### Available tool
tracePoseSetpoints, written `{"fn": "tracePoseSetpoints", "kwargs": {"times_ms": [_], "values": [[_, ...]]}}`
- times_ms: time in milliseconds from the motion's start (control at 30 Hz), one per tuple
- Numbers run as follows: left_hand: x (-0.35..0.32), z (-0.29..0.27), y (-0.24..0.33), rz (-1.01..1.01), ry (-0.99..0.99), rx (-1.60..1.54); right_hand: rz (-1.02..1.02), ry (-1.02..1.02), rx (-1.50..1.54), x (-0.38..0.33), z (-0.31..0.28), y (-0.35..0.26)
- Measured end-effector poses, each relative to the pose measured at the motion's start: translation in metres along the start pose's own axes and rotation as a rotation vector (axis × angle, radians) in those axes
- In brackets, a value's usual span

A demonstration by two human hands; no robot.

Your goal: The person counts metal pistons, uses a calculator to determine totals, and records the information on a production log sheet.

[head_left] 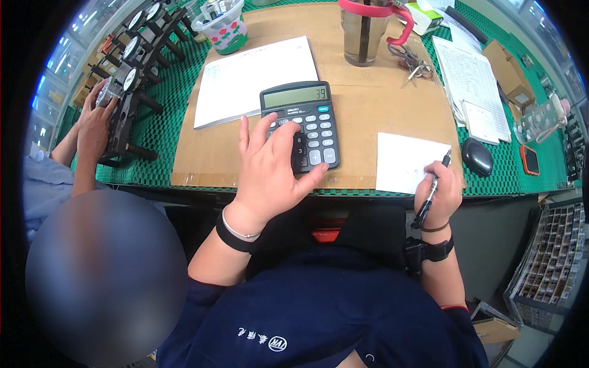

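Observation:
A dark calculator (314, 138) with a grey display lies on a cardboard sheet, its top overlapping a stack of white paper (245, 80). My left hand (267, 159) rests over its keys with the fingers spread, and a fingertip meets the upper keys. Part of the keypad is hidden under that hand. To the right, my right hand (443, 195) is closed around a black pen (432, 195), which slants up past the fingers. Beneath this hand's edge is a small white sheet of paper (399, 161); any writing on it is too faint to make out.
A black computer mouse (477, 157) and an orange-edged phone (529, 161) lie to the right. Behind stand a pink-handled cup (363, 37), keys (412, 64) and a plastic tub (222, 30). At left, a co-worker's hands (95, 122) touch a row of dial gauges (130, 80).

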State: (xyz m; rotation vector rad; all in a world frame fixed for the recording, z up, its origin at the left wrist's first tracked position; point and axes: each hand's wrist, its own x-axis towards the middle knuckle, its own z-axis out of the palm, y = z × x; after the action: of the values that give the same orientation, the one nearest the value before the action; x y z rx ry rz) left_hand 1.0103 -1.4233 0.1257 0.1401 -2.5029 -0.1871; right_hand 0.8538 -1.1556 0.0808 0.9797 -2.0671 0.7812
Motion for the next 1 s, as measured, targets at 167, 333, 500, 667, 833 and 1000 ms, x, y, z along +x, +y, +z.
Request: {"fn": "tracePoseSetpoints", "kwargs": {"times_ms": [167, 333, 500, 667, 833, 1000], "values": [[-0.007, -0.003, 0.025, 0.106, -0.017, -0.103, 0.003, -0.001, -0.003, -0.001, 0.001, 0.000], [-0.013, 0.001, 0.049, 0.039, -0.093, -0.068, 0.002, -0.008, 0.030, -0.001, 0.002, 0.002], [-0.027, 0.011, 0.061, 0.166, -0.004, -0.198, -0.003, 0.014, 0.028, 0.003, -0.007, 0.007], [-0.032, 0.023, 0.087, 0.178, -0.192, -0.264, -0.005, -0.134, 0.146, -0.003, -0.012, 0.010], [-0.025, 0.049, 0.099, 0.257, -0.140, -0.202, -0.028, -0.188, 0.215, 0.004, -0.021, 0.015], [-0.016, 0.063, 0.106, 0.269, -0.119, -0.144, -0.046, -0.241, 0.236, -0.002, -0.032, 0.020]]}}
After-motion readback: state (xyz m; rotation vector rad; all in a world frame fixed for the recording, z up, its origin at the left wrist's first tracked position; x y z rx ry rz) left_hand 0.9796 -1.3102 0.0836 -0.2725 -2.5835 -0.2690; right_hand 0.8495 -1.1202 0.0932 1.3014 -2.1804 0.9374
